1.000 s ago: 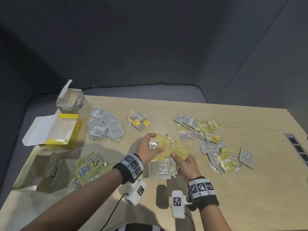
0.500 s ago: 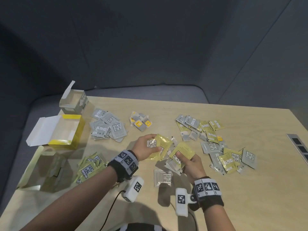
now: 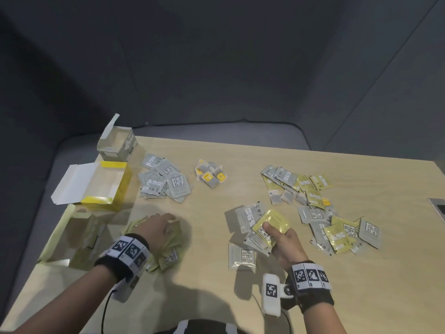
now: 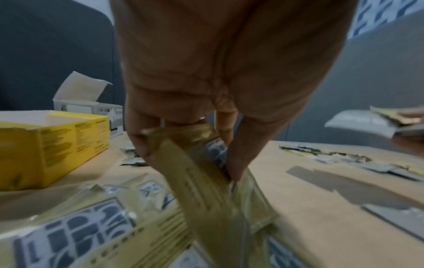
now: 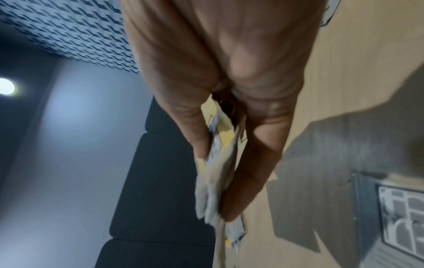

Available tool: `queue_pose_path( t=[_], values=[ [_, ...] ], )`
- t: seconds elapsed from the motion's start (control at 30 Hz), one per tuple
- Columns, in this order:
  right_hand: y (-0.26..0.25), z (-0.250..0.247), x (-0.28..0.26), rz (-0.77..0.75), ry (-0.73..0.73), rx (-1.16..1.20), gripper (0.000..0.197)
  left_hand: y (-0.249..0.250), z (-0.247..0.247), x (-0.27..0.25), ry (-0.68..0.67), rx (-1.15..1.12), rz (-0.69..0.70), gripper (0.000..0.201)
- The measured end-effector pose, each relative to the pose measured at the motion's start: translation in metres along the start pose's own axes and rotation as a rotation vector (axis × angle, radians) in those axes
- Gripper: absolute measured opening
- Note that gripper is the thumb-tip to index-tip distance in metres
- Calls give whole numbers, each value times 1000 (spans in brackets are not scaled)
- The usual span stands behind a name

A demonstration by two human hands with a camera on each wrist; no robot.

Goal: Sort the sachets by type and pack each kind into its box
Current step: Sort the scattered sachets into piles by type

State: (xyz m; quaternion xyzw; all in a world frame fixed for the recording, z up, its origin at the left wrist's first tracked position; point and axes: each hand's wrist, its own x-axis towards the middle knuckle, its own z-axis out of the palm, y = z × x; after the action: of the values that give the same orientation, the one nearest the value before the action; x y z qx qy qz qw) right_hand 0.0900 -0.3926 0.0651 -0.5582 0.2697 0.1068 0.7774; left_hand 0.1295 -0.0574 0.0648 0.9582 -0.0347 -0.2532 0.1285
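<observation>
My left hand is down on the pile of pale yellow-green sachets at the front left. In the left wrist view its fingers and thumb pinch a few yellow-green sachets just above that pile. My right hand holds a fanned stack at the table's middle, with a yellow sachet on top under the thumb and grey sachets beneath. The right wrist view shows that stack clamped between thumb and fingers. One grey sachet lies flat in front of the right hand.
Three open boxes stand at the left: a grey one, a yellow one and a pale green one. A grey sachet pile, small yellow-marked sachets and a mixed heap lie across the table.
My left hand carried yellow-green sachets from the middle over to the pile at the front left. My right hand stayed near the middle with its stack.
</observation>
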Motion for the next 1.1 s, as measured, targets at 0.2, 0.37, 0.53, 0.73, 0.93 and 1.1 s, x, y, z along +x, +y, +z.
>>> queue_pose_path(
  t=[0.2,0.37,0.53,0.73,0.93,1.1],
  values=[
    [-7,23,-4,-11,-150,-11,44,28,-7,1,359,-93,143,53],
    [-10,40,-12,-28,-236,-16,45,99,-16,-3,75,-896,297,43],
    [-6,39,-11,-34,-104,-53,23,108,0,10,242,-922,253,37],
    [-5,28,-10,-25,3,82,27,106,12,6,237,-851,102,37],
    [2,40,-7,27,51,103,35,130,10,-10,63,-732,123,24],
    [8,45,-4,100,20,-42,23,127,7,-1,213,-728,102,17]
  ],
)
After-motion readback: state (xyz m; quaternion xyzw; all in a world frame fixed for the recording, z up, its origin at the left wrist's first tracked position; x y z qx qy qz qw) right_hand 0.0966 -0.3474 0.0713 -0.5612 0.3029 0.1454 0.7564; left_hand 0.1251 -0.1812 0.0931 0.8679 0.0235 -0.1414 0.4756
